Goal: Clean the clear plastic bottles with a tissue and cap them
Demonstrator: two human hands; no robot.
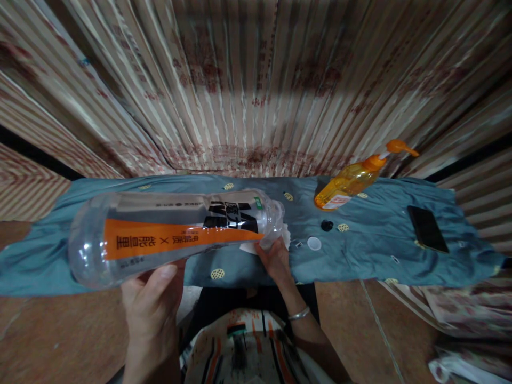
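Note:
A large clear plastic bottle (160,234) with an orange and grey label lies sideways in the air above the cloth, its neck pointing right. My left hand (154,296) grips its body from below, thumb along the near side and the other fingers hidden behind it. At the neck, my right hand (276,258) is closed, with a white tissue (250,247) showing on both sides of it. The bottle partly covers those fingers, so their exact contact with the neck is unclear. Right of this hand, a white round disc (314,243) and a small black cap (327,225) rest on the cloth.
An orange pump bottle (346,184) stands toward the back right of the teal cloth (376,240). A black phone (427,228) lies farther right. Pleated, printed curtains (240,106) hang close behind and at both sides. Tiled floor (344,320) shows in front.

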